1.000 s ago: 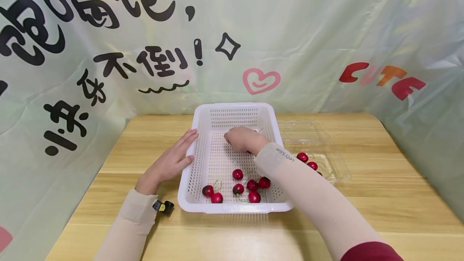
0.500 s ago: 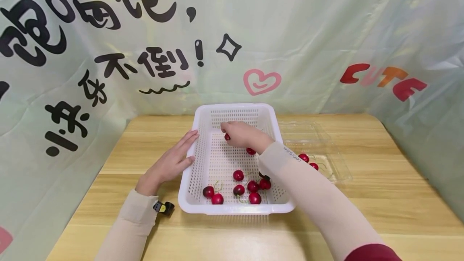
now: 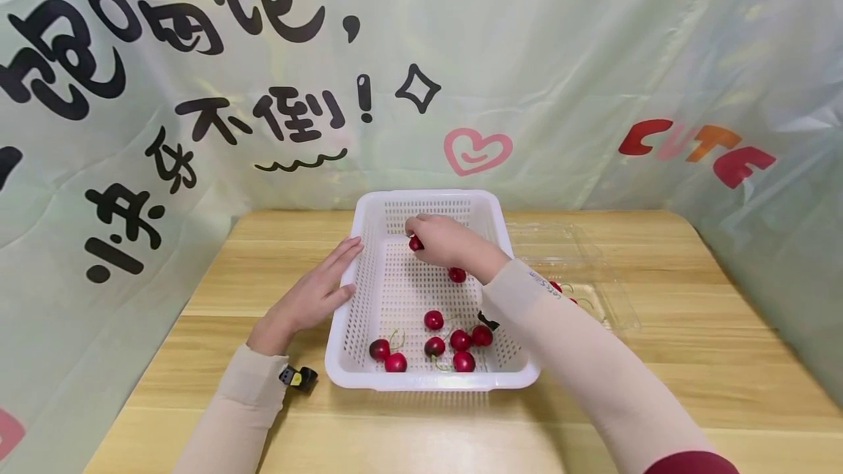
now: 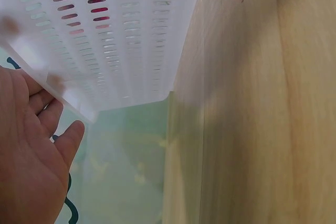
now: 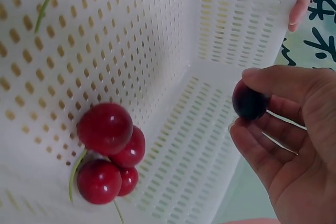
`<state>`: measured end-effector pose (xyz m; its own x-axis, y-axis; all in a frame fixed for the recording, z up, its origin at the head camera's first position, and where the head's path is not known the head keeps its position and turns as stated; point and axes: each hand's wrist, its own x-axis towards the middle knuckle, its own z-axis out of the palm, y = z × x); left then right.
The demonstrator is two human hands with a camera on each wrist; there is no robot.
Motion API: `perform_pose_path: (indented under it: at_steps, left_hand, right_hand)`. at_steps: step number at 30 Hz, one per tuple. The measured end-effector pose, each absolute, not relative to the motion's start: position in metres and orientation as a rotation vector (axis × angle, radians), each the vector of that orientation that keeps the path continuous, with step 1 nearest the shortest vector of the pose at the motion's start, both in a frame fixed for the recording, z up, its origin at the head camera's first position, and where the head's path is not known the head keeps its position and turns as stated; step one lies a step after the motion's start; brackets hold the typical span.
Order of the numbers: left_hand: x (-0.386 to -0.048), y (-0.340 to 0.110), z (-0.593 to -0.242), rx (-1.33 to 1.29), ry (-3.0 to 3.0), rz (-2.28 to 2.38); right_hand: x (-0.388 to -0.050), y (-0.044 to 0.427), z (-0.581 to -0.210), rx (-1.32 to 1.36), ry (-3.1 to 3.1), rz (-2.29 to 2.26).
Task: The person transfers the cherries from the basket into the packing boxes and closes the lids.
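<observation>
My right hand (image 3: pixel 453 241) is over the far part of a white perforated basket (image 3: pixel 431 381). It pinches a dark red cherry (image 5: pixel 250 99) between thumb and fingertips, seen best in the right wrist view. My left hand (image 3: pixel 306 300) rests against the basket's left rim, its fingers fairly straight along the edge; the left wrist view shows that hand (image 4: pixel 29 145) by the basket's outer wall (image 4: pixel 126 61). Several loose red cherries (image 3: pixel 464 362) lie near the basket's front end. A cluster of cherries (image 5: pixel 105 128) sits on the basket floor, beneath my right hand and wrist.
A clear plastic clamshell box (image 3: pixel 612 291) stands to the right of the basket, with cherries (image 3: pixel 556 287) partly hidden behind my right forearm. The wooden table (image 3: pixel 691 357) meets a printed cloth backdrop (image 3: pixel 560 57) at the back and sides.
My right hand has lifted slightly from the basket floor, and the cherry in its fingertips has come into view. Another cherry below it is now uncovered. The left hand stays in place.
</observation>
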<state>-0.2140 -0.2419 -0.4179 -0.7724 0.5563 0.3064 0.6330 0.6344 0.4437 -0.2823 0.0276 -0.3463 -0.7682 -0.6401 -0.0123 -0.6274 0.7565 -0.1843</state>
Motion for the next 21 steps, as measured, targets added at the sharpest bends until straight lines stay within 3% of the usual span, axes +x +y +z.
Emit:
perform_pose_path:
  at_steps: [21]
  left_hand:
    - [-0.213,-0.242,-0.417,-0.982,-2.73,-0.826]
  right_hand:
    - [-0.255,0.037,-0.312,-1.302,3.006,-0.231]
